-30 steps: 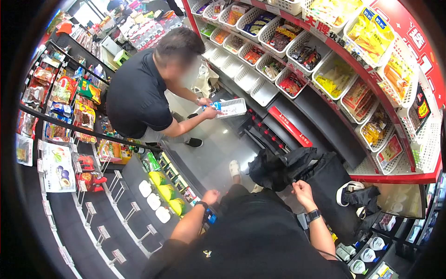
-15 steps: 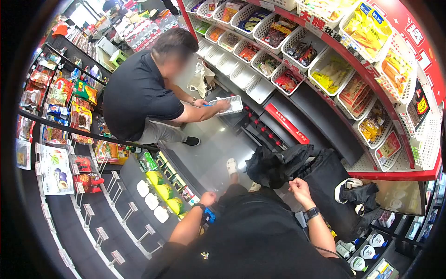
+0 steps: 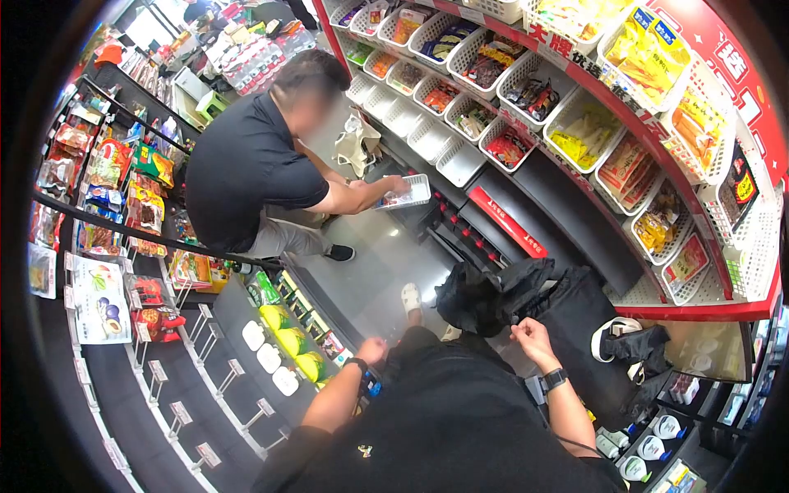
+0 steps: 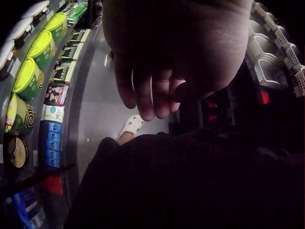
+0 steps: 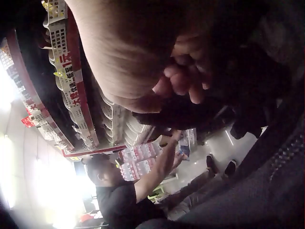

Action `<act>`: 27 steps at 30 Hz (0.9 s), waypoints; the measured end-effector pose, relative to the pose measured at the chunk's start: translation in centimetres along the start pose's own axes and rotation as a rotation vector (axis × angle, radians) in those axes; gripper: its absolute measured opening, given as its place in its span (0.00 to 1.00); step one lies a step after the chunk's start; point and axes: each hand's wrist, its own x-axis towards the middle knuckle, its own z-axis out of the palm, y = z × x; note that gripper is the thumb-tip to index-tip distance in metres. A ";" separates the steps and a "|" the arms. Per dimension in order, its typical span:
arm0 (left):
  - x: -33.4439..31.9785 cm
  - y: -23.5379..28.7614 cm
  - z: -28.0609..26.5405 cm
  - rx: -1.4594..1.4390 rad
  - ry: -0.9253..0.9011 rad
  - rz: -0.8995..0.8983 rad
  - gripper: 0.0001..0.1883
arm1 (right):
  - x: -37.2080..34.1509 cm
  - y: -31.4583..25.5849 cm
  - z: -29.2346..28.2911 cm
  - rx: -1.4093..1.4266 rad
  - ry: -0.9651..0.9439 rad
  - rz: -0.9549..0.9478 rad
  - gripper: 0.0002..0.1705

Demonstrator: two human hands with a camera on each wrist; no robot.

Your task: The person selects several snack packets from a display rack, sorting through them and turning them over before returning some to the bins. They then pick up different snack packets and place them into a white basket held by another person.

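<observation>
In the head view my left hand point(image 3: 374, 351) hangs in front of my body, nearest the shelf of green tubs with yellow lids point(image 3: 288, 338). The left wrist view shows its fingers point(image 4: 145, 93) loosely bent with nothing in them. My right hand point(image 3: 536, 341) is raised beside a bunched black bag point(image 3: 472, 300), fingertips right at its edge. Curled fingers point(image 5: 178, 83) overlap dark fabric in the right wrist view; I cannot tell whether they grip it. Across the aisle, a bending person point(image 3: 255, 164) holds a white basket point(image 3: 417, 191), one hand over it.
Curved shelving on the right carries white baskets point(image 3: 462, 163) and snack packets, with a red strip point(image 3: 509, 222) below. On the left stand snack shelves and metal hooks point(image 3: 182, 415). A large black bag with pale straps point(image 3: 604, 343) lies to my right. Grey floor point(image 3: 374, 275) runs between.
The other person's near hand has moved right, from a blue-and-white packet beside the basket to over the basket. My hands have hardly moved; the head view has shifted slightly.
</observation>
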 end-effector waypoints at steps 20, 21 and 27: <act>-1.2 1.4 -0.4 0.012 -0.057 -0.030 0.10 | 0.2 1.5 0.2 -0.037 0.040 -0.031 0.15; -1.0 1.2 -0.3 0.021 -0.057 -0.019 0.10 | 0.2 1.5 0.3 -0.020 0.039 -0.038 0.16; -0.7 0.2 0.0 -0.064 -0.062 -0.072 0.12 | 0.3 1.7 0.6 -0.016 0.084 -0.051 0.14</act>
